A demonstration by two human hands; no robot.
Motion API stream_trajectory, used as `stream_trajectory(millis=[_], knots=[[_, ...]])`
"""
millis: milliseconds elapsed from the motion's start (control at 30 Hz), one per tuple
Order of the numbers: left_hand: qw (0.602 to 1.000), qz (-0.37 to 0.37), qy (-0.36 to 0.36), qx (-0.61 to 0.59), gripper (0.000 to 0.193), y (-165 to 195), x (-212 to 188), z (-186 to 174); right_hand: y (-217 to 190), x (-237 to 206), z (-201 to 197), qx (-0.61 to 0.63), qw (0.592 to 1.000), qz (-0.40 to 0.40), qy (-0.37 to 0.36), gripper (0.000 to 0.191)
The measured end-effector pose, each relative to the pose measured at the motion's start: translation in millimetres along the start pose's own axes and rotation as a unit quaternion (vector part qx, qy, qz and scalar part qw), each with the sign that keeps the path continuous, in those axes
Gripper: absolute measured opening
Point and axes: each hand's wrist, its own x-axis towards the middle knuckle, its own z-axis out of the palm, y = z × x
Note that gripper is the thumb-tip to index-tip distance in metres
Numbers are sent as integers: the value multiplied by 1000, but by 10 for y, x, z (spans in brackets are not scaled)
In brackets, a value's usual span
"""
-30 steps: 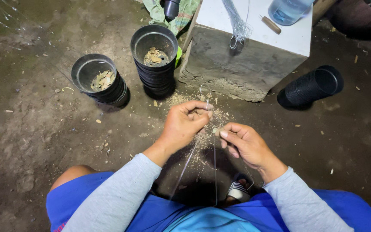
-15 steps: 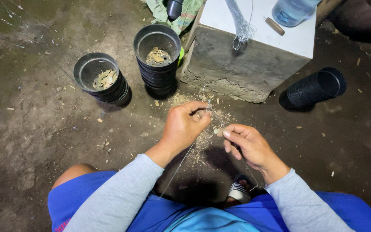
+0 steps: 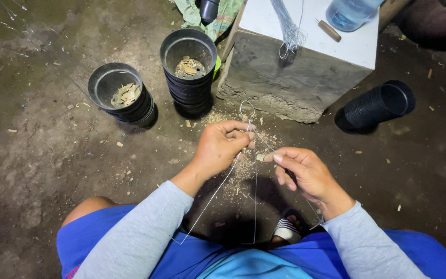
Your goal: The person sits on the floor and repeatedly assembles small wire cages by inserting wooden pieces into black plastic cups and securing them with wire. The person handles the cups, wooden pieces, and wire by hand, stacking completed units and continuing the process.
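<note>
While the left hand [image 3: 222, 146] closes its fingers around the looped top of the thin wires [image 3: 233, 175], the right hand [image 3: 303, 173] pinches one strand taut (likely to keep them apart) above the dirt floor [image 3: 42, 155], near the concrete block's [image 3: 285, 85] front edge.

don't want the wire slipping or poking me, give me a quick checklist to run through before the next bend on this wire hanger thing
1. Left hand closed on the thin wire just below its top loop: ok.
2. Right hand pinching a strand between thumb and forefinger: ok.
3. Long strands hang untangled toward the lap: ok, three run apart.
4. Free lower ends kept off the legs: cannot tell, they end at the blue shorts.
5. Spare wire bundle on the white-topped block within sight: ok.
6. Stacked black pots off the working spot: ok.
</note>
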Motion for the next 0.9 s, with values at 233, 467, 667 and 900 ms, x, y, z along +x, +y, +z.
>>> stream_trajectory(millis=[233,467,667,900], knots=[[999,7,16,35,29,35,-12,34,-33,-34,13,0,1000,8,-4,30],[998,-2,-4,59,34,87,-51,69,5,-54,4,-24,1000,7,2,32],[997,4,-73,-14,30,125,-50,9,-1,-92,-24,-14,1000,0,5,31],[993,16,-111,-32,28,140,-26,-71,-14,-145,-44,7,1000,6,-7,32]])
